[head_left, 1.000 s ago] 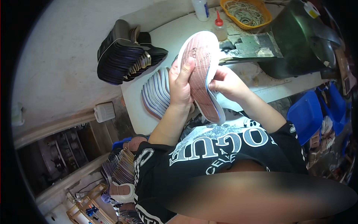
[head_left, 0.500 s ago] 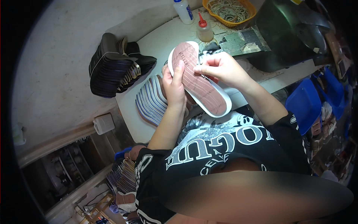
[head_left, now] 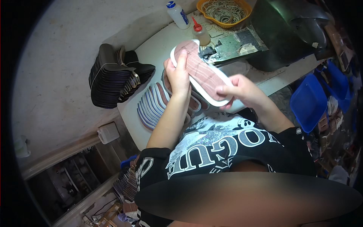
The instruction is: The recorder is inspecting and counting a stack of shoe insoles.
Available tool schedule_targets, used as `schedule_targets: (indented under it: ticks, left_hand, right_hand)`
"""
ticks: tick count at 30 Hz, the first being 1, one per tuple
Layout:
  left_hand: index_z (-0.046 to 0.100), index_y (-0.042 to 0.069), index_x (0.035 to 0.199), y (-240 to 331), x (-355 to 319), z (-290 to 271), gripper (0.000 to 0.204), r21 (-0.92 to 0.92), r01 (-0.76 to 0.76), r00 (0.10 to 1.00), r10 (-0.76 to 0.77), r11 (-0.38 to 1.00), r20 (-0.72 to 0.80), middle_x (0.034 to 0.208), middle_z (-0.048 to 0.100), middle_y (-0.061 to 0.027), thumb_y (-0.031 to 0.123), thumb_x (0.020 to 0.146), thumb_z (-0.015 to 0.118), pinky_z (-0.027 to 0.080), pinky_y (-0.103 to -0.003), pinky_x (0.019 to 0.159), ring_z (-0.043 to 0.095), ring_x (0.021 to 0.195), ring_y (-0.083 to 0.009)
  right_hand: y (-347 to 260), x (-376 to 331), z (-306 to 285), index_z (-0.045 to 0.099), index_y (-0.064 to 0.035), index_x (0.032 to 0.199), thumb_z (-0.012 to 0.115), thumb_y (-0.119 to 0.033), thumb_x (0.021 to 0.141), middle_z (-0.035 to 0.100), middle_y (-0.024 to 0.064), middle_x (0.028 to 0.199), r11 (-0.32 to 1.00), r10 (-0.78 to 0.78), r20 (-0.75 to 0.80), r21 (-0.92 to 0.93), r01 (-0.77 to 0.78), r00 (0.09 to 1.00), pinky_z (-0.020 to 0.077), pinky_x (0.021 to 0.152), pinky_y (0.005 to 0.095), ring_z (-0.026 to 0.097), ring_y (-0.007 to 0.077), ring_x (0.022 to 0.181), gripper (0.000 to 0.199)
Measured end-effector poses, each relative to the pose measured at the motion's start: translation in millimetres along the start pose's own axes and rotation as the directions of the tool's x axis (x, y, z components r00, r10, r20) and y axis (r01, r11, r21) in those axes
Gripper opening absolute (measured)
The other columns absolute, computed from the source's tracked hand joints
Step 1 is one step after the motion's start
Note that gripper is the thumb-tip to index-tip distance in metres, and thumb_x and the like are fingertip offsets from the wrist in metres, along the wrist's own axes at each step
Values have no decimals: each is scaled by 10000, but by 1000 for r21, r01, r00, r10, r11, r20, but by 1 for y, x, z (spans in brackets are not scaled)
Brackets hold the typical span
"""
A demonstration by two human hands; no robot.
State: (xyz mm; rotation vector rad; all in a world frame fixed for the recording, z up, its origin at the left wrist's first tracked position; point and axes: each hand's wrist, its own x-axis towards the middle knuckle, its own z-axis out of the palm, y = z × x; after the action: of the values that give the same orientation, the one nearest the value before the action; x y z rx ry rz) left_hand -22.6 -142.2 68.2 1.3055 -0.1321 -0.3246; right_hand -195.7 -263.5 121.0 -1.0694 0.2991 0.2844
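While the left hand (head_left: 178, 77) clasps the far end of the pink sole (head_left: 207, 73) above the table (head_left: 162, 47), the right hand (head_left: 242, 90) pinches its near end; apparently a handling step, the next move calls for steady grips.

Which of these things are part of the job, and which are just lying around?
Part of the job:
- Pink, white-rimmed sole, between left hand and right hand
- Probably the overlapping row of soles nearby

Apparently just lying around:
- Red-capped bottle
- Blue-capped bottle
- Yellow basket
- Dark banded stack
- White jug
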Motion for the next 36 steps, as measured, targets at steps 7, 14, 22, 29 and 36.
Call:
schedule_targets:
  ticks: [7,14,22,29,36]
  left_hand:
    - [600,-37,1042,19,16,10,289,58,63,993,-69,996,91,937,658,-105,197,875,629,510,-260,726,638,812,-156]
    - [610,-106,1050,32,81,-23,715,748,79,951,-275,658,141,1023,644,-216,548,764,662,426,-353,917,580,1056,-293]
    - [675,148,1037,101,97,19,471,438,-845,261,-477,307,839,1254,561,-118,479,705,716,17,-504,1123,242,1376,-287]
    - [640,113,871,107,104,23,433,533,-795,282,-602,290,748,787,633,-39,524,742,682,305,-459,972,517,925,-232]
    - [630,97,896,116,89,16,369,617,-705,284,-659,348,696,695,617,-53,455,809,645,454,-333,688,543,623,-180]
  right_hand:
    - [24,7,22,603,78,982,551,-252,913,667,179,788,950,-74,-71,300,92,995,556,603,271,676,210,664,341]
    - [19,40,37,587,83,1028,504,-212,919,664,197,855,860,-168,-168,456,227,971,564,661,317,682,252,744,325]
    - [13,57,41,558,60,1099,489,-213,934,658,192,896,844,-163,-220,473,251,962,566,685,318,682,251,778,326]
    - [3,55,41,554,61,1109,500,-356,950,656,193,912,906,-137,-240,361,219,961,568,679,283,686,215,763,450]
    - [-2,57,38,556,59,1096,499,-376,948,653,186,890,920,-93,-241,351,176,966,570,640,262,686,216,749,463]
